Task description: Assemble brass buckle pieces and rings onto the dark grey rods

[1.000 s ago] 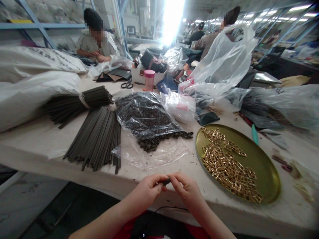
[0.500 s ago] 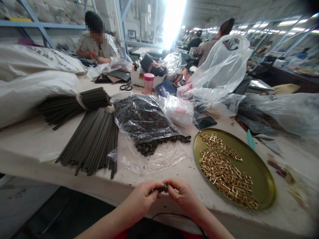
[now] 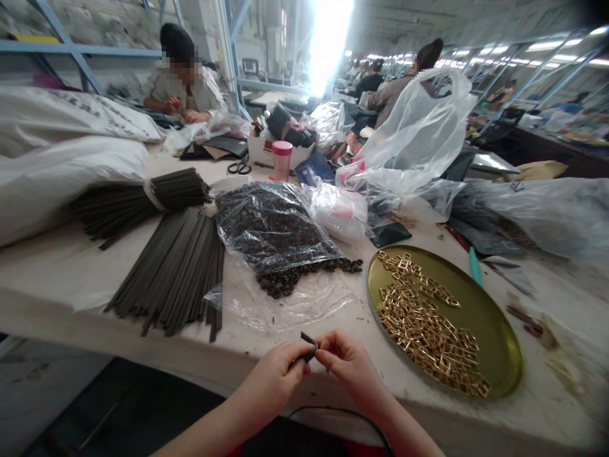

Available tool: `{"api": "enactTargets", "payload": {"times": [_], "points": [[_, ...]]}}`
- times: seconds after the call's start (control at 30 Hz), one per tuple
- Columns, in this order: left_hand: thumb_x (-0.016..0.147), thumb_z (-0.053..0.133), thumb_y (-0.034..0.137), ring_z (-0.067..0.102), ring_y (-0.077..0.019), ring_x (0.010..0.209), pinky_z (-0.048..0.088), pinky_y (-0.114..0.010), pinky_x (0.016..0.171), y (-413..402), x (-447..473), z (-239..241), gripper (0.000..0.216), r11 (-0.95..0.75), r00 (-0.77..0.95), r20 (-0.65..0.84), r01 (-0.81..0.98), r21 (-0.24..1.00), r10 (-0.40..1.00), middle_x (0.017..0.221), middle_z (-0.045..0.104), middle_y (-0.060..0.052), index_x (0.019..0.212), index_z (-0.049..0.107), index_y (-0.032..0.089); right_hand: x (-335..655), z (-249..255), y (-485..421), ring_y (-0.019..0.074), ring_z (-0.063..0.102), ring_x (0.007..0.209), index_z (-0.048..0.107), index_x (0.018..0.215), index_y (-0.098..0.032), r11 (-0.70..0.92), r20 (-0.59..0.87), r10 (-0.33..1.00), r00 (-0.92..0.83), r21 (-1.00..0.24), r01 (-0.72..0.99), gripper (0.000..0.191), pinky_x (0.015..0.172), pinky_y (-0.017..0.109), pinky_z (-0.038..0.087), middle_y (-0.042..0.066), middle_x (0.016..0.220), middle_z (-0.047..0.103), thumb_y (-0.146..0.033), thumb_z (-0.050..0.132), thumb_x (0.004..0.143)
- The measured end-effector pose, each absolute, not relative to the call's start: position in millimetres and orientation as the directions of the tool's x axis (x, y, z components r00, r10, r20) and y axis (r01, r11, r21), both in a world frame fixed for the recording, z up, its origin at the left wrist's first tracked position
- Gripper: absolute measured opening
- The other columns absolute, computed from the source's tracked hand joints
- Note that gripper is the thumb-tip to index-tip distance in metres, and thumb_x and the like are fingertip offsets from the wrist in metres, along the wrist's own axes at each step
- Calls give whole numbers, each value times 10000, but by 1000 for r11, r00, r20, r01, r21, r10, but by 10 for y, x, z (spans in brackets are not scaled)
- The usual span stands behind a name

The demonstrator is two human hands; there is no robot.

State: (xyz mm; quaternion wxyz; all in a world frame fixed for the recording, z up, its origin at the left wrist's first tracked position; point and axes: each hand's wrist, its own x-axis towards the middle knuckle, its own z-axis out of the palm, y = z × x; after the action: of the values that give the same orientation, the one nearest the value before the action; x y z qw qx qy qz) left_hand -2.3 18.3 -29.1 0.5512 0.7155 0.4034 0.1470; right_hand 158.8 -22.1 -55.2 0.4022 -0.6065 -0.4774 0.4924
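Note:
Near the front edge of the table, my left hand [image 3: 280, 368] is closed around a narrow dark strap [image 3: 307, 339]. One short end of it sticks up above my fingers, bent over. Close against it, my right hand [image 3: 349, 365] has thumb and fingertips pinched at the bend of the strap; my fingers hide part of it. To the right lies an olive-gold tray [image 3: 504, 355] with a heap of gold metal buckles [image 3: 423, 317]. Beyond my hands, small dark loops [image 3: 280, 282] spill from a clear plastic bag [image 3: 276, 222]. Long dark strips [image 3: 178, 273] lie fanned out to the left.
A tied bundle of dark strips [image 3: 143, 193], scissors [image 3: 239, 167], a pink-lidded jar [image 3: 281, 162] and a black phone-like slab [image 3: 391, 234] lie farther back. A teal tool [image 3: 474, 265] is beyond the tray. Co-workers sit behind the table.
An end of the strap now rises above my left fingers. My right hand has shifted slightly, its fingers lifting and curling at the strap. The view has moved a little.

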Motion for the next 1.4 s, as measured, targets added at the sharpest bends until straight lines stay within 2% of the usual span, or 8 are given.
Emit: {"api": "enactTargets", "payload": {"times": [0.1,0.23,0.4,0.5,0.8,0.93,1.2,1.4], "points": [[772,409,146,562,-157,824,418,-249,778,151,-24,-306,271,-69,621,-217,402,913,753,863,633,-42,942,620,165,1569,-583,-244,149,569,663,549,656,-177,-214,-203,976,83,-965,150,167,625,254,452,-4,657,605,-321,616,709],[777,405,148,564,-155,820,423,-246,772,103,-43,-259,290,-82,624,-203,397,914,755,875,631,-48,981,612,154,1575,-551,-278,156,588,675,581,755,-166,-234,-220,970,102,-960,154,148,627,258,456,17,713,632,-311,596,727],[772,417,151,568,-164,825,424,-255,776,-4,-84,-163,295,-98,625,-206,416,904,753,883,641,-57,986,621,148,1600,-407,-353,174,605,721,642,755,-172,-47,-35,999,36,-892,450,146,683,280,450,44,743,667,-245,518,778],[779,415,154,576,-162,811,427,-254,771,-67,-111,-135,293,-90,626,-196,395,914,755,875,644,-61,984,622,133,1603,-342,-411,168,611,734,647,779,-175,49,39,999,-30,-852,521,139,690,275,454,46,757,676,-207,513,770],[790,425,176,583,-166,828,423,-250,790,-186,-179,-12,308,35,625,-257,344,938,737,849,652,-66,1017,620,102,1560,-342,-498,123,599,585,627,684,-169,-32,-21,999,30,-900,435,132,561,213,461,4,623,662,-173,502,725],[796,423,173,583,-159,826,428,-245,783,-202,-190,-20,305,21,622,-245,345,938,743,877,647,-65,1026,614,113,1559,-292,-518,144,630,667,640,766,-167,-34,-42,999,-12,-927,374,127,631,243,484,30,721,693,-213,524,736],[802,416,156,564,-151,854,419,-242,799,-166,-154,-100,299,-136,644,-169,395,909,746,924,637,-47,1026,614,164,1623,-277,-463,145,606,722,613,775,-177,6,-33,997,-76,-887,462,86,686,260,462,21,746,662,-167,532,749],[792,432,189,564,-161,872,412,-254,813,-131,-113,-174,287,-74,605,-214,414,907,767,948,650,-42,1006,624,169,1608,-349,-400,148,577,740,544,721,-182,36,0,997,-77,-886,463,62,701,271,449,24,757,619,-161,513,770]]}}
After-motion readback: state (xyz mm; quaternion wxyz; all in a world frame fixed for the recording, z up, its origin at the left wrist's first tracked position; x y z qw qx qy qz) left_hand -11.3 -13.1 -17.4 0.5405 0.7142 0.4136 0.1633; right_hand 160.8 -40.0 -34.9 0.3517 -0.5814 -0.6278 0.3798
